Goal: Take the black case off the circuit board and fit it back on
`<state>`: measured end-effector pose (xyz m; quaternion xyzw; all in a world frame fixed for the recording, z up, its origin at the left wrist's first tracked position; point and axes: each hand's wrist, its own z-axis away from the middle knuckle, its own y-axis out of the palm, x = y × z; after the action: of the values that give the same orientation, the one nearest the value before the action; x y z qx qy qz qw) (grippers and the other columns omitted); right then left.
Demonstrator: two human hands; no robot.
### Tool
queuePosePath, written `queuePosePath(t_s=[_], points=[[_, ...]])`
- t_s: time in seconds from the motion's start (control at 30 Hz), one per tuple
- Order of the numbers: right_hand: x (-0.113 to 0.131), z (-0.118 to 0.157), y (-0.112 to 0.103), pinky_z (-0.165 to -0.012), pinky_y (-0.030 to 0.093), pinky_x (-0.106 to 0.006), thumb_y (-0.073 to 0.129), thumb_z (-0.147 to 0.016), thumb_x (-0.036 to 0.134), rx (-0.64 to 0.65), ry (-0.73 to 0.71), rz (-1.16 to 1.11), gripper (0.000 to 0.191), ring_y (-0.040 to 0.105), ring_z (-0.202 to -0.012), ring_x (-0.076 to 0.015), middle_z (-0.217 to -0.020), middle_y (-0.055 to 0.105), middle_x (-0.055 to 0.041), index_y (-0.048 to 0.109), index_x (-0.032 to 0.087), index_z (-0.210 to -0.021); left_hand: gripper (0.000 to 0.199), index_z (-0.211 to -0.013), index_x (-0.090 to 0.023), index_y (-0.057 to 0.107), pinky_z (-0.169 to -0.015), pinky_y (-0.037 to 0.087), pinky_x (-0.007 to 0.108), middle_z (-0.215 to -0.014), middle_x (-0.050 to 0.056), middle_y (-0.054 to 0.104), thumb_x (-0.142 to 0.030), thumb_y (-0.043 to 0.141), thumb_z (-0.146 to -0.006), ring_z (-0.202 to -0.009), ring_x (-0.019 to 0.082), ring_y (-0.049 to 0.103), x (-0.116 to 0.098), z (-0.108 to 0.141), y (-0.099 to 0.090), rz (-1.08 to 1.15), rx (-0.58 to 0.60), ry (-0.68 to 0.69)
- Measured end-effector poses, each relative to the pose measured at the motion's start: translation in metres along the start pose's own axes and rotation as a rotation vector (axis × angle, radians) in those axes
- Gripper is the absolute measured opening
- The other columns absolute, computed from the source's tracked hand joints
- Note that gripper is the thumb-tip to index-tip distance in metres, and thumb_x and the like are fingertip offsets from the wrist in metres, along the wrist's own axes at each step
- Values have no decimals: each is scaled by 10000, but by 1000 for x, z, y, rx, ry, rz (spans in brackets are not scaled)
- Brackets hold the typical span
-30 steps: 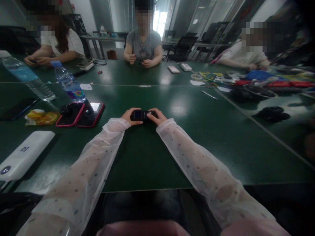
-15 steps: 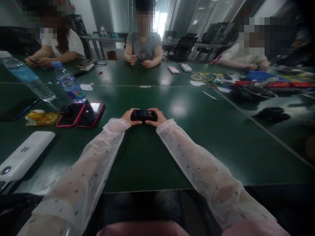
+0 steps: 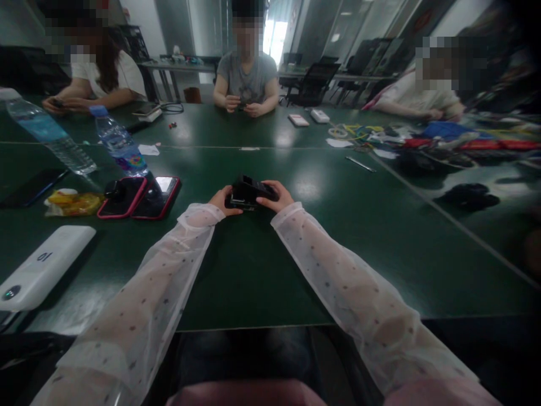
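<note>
Near the middle of the green table, two black parts lie between my hands. My left hand [image 3: 221,202] is closed on the lower black piece [image 3: 243,203], which sits low over the tabletop. My right hand [image 3: 278,197] grips the upper black piece [image 3: 253,186], tilted up on its left side above the lower one. The fingers of both hands are partly hidden behind the parts. Whether the two pieces still touch at the right cannot be made out.
Two phones in red cases [image 3: 156,197], a yellow packet [image 3: 70,203], two bottles [image 3: 120,141] and a white device [image 3: 46,268] stand left. A metal tool [image 3: 360,164] and tangled cables [image 3: 363,134] lie right. Three people sit around the table.
The black object, flat and level before, now shows as two pieces, the upper one lifted and tilted. My right hand has moved slightly up and right; my left hand has barely moved.
</note>
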<state>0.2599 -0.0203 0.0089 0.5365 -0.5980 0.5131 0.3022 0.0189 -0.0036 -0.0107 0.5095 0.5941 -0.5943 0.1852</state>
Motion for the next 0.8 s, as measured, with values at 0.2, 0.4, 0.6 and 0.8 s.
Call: queuePosePath(t_s=[0.2,0.4,0.6,0.8], points=[[-3,-7,-27,-938,486,-473,706,-596,699,-245,54,115,781,625,-1050,-289,-1106,651,-115,496,220,-1177,829,-1341,-229,478,-1062,398,580,-1268,139,604,-238,856,-604,-1207,337,573,-7,4,-3,-18,19,-41],[-25,-8,-39,-907,478,-501,725,-672,517,-447,73,526,603,546,-1093,-323,-1111,599,-117,536,225,-1165,761,-1319,-245,501,-1035,415,581,-1279,135,596,-267,840,-638,-1190,333,579,-2,2,-3,-20,30,-29],[-34,-7,-40,-932,440,-560,771,-658,437,-351,157,709,581,504,-1124,-373,-1132,606,-120,543,241,-1155,743,-1308,-238,497,-1023,422,572,-1283,138,594,-290,833,-648,-1190,320,580,1,1,-3,-33,28,-22],[-39,-10,-42,-934,411,-600,790,-628,479,-325,164,715,651,477,-1153,-395,-1177,582,-122,528,271,-1187,790,-1325,-197,474,-1018,435,550,-1280,160,589,-339,836,-637,-1180,308,592,-2,1,-2,-41,44,-47]])
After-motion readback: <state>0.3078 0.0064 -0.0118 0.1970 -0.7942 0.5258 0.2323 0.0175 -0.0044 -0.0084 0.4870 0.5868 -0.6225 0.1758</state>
